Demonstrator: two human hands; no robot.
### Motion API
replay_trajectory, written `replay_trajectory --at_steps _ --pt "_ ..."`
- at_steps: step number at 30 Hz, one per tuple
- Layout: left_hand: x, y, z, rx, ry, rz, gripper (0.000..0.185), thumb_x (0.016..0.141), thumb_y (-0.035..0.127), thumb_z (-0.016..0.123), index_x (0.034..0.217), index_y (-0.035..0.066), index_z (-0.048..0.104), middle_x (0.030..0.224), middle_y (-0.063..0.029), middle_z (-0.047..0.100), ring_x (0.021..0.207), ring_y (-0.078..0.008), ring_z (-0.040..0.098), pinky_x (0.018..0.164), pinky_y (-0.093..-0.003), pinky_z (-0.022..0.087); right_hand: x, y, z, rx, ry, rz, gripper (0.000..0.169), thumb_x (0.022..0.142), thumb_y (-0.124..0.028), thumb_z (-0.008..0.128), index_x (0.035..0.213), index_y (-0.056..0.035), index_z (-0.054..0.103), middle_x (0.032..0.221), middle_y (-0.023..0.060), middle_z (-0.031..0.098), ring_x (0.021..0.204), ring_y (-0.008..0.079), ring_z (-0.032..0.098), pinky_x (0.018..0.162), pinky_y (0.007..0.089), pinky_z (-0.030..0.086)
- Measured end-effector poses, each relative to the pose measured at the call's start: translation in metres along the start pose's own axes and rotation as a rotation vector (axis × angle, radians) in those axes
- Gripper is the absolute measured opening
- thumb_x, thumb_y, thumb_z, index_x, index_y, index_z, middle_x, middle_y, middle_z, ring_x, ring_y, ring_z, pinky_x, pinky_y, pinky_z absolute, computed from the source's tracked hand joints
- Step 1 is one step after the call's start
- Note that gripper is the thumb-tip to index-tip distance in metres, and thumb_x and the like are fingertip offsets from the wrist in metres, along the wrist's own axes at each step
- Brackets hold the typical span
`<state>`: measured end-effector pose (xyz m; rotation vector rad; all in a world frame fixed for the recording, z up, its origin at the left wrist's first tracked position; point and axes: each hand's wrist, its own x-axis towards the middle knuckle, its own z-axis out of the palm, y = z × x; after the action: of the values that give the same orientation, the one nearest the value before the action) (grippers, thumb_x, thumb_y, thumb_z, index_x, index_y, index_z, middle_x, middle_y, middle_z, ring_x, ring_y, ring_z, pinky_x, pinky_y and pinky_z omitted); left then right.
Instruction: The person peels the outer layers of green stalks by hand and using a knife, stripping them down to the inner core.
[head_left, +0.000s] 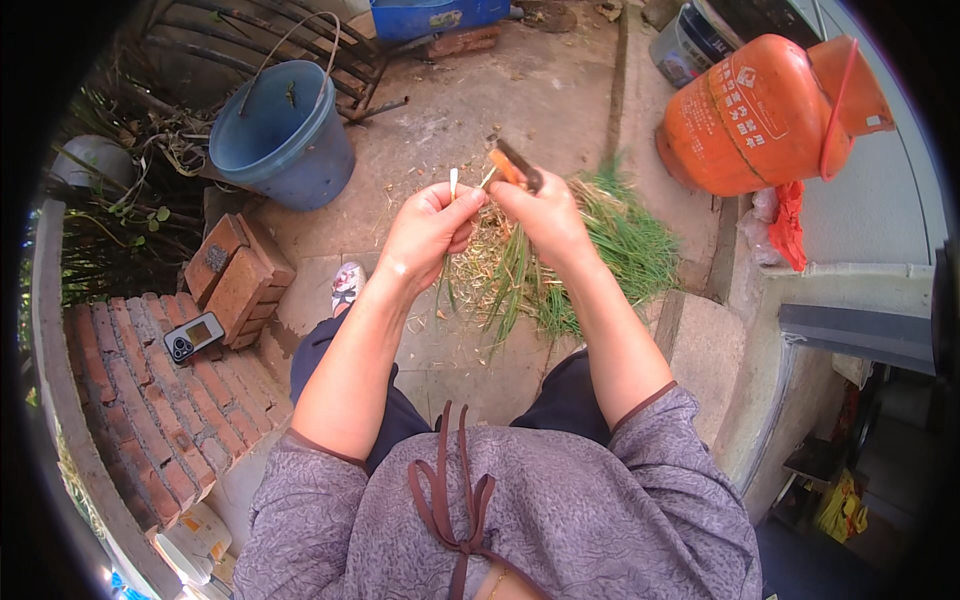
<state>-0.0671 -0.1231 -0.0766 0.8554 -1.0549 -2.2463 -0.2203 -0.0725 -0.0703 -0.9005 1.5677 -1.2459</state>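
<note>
My left hand pinches a thin green stalk, perhaps a small scallion, between thumb and fingers. Its white root end points up, and green leaf hangs below the fist. In my right hand is a short tool with a dark and orange part, blurred, perhaps a knife; its blade cannot be made out clearly. A pale strip shows between the two hands. Beneath and beyond my right hand lies a heap of long green stalks on the ground. Dry yellowish trimmings are scattered beside it.
A blue bucket stands ahead to the left, near a rusty metal rack. Bricks and a phone rest on a low brick ledge at left. An orange gas cylinder is on the right, by a step.
</note>
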Motion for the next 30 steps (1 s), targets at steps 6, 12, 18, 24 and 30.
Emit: replay_trajectory --at_steps 6,12,18,24,30 --pt "0.000 0.002 0.002 -0.017 0.024 -0.006 0.016 0.089 0.019 0.057 0.087 0.003 0.058 0.061 0.0065 0.041 0.047 -0.0026 0.031 0.042 -0.0189 0.024 0.003 0.000 -0.004 0.168 0.048 0.014 0.020 0.078 -0.021 0.065 0.088 -0.0044 0.062 0.070 -0.0044 0.051 0.061 0.0043 0.044 0.055 0.0216 0.036" --pt "-0.001 0.002 0.004 0.059 0.052 0.034 0.015 0.089 0.017 0.056 0.089 0.003 0.059 0.062 0.0074 0.040 0.049 -0.0016 0.031 0.043 -0.0181 0.025 0.003 0.000 -0.001 0.167 0.057 -0.061 0.027 0.084 -0.028 0.063 0.090 -0.0017 0.061 0.069 -0.0038 0.051 0.059 0.0042 0.045 0.053 0.0208 0.036" --pt "0.000 0.007 -0.005 -0.168 0.026 0.014 0.020 0.089 0.014 0.054 0.104 0.002 0.058 0.063 0.0071 0.039 0.050 -0.0019 0.031 0.043 -0.0167 0.026 -0.007 -0.010 -0.001 -0.108 -0.262 -0.047 0.040 0.092 -0.039 0.047 0.078 -0.0040 0.061 0.054 -0.0047 0.043 0.050 0.0043 0.038 0.047 0.0213 0.029" --pt "-0.002 0.011 -0.002 -0.275 -0.018 -0.015 0.017 0.090 0.012 0.051 0.103 0.003 0.057 0.064 0.0057 0.041 0.050 -0.0026 0.032 0.043 -0.0169 0.026 -0.001 -0.003 -0.001 -0.100 -0.115 -0.065 0.039 0.093 -0.036 0.046 0.075 -0.0039 0.058 0.054 -0.0044 0.043 0.050 0.0047 0.038 0.047 0.0222 0.030" --pt "-0.002 0.012 -0.005 -0.255 0.000 -0.001 0.028 0.088 0.011 0.050 0.113 -0.002 0.051 0.065 0.0045 0.039 0.051 -0.0025 0.033 0.044 -0.0164 0.026 -0.003 0.000 -0.001 -0.137 -0.314 -0.034 0.039 0.092 -0.037 0.048 0.075 -0.0039 0.058 0.054 -0.0043 0.044 0.050 0.0047 0.039 0.046 0.0220 0.030"
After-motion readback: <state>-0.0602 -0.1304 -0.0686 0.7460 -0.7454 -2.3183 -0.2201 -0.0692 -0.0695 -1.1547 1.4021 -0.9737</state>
